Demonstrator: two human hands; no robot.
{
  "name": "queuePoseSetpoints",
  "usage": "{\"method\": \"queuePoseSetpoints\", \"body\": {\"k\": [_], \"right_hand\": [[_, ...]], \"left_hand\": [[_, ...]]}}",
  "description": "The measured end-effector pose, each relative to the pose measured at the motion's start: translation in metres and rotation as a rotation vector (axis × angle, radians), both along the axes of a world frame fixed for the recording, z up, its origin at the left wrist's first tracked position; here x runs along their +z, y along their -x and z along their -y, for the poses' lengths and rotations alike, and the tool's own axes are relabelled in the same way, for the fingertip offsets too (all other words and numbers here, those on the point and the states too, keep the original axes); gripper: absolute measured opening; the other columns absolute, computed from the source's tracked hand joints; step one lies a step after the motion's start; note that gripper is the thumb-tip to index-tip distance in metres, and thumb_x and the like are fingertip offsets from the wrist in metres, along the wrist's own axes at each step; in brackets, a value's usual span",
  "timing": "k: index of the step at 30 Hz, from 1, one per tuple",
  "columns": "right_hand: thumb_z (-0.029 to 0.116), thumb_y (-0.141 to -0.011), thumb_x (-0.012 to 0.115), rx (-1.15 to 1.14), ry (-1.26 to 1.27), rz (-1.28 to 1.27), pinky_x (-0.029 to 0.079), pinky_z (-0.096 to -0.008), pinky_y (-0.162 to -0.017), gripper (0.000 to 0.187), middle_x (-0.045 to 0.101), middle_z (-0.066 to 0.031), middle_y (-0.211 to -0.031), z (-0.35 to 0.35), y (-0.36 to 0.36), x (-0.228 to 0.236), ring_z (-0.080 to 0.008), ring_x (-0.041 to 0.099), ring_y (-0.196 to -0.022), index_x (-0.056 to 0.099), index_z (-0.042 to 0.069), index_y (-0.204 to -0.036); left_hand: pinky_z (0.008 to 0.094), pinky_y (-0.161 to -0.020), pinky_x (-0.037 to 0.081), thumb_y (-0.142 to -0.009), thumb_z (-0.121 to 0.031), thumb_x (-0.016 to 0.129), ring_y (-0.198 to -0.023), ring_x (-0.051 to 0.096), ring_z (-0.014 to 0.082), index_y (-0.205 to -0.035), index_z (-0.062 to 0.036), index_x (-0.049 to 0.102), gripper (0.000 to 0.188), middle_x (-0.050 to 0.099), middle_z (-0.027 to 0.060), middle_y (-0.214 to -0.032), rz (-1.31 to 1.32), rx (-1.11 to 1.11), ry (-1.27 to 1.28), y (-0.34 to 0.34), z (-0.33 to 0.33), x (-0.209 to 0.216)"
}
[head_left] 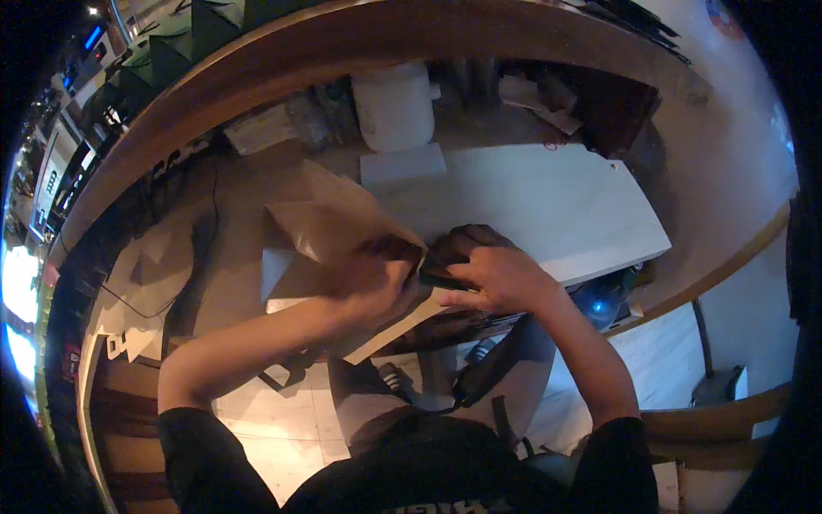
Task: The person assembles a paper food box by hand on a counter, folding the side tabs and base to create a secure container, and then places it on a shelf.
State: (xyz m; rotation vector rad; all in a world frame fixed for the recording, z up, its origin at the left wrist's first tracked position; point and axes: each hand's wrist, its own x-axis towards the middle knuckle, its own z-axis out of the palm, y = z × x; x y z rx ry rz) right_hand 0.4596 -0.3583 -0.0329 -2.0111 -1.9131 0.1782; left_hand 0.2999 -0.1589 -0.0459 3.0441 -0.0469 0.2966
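We see both hands meeting over the near edge of the counter (244, 193), just in front of the person's lap. The left hand (390, 278) has its fingers closed on a sheet of folded brown paper (330, 210), though shadow hides the fingertips. The brown paper lies at and beyond the left hand, its creased flaps spreading toward the far left above the counter. The right hand (505, 274) comes in from the right and touches or nearly touches the left; its fingers are curled around a small dark object (441, 278) at the paper's right end, and we cannot tell whether they also pinch the paper. A paler brown strip (398, 330) slants out on the near side, below the hands. Beyond and to the right of the hands we find a broad white panel (548, 197), with a small blue light (599, 307) glowing below its near right edge. At the panel's far left corner sits a low white block (402, 163), with a white container (394, 107) standing just behind it. Far right, we make out a dark red box (618, 116), and on the left a thin dark cable (216, 184) runs over the counter.
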Motion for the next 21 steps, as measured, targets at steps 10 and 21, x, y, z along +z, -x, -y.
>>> {"method": "queuePoseSetpoints", "body": {"k": [10,21], "right_hand": [[0.044,-0.092,0.073,0.151,-0.150,-0.007,0.051,-0.0453,-0.102,0.042,0.064,-0.0112,-0.137,0.041,-0.008,-0.009,-0.0347,0.063,-0.118,0.075,0.013,-0.121],[0.028,-0.100,0.067,-0.312,-0.419,-0.673,0.054,-0.0351,-0.094,0.034,0.076,-0.0148,-0.105,0.040,-0.016,-0.023,-0.0225,0.072,-0.098,0.072,-0.003,-0.114]], "left_hand": [[0.0530,-0.094,0.052,-0.095,-0.028,0.061,-0.100,0.066,0.0441,-0.110,0.0016,0.064,0.033,0.068,0.0264,-0.108,0.038,0.003,0.015,0.003,0.002,0.003],[0.0467,-0.101,0.047,-0.105,-0.044,0.056,-0.113,0.059,0.0387,-0.135,-0.0026,0.054,0.051,0.062,0.0198,-0.114,-0.049,-0.152,0.788,0.024,0.005,0.004]]}}
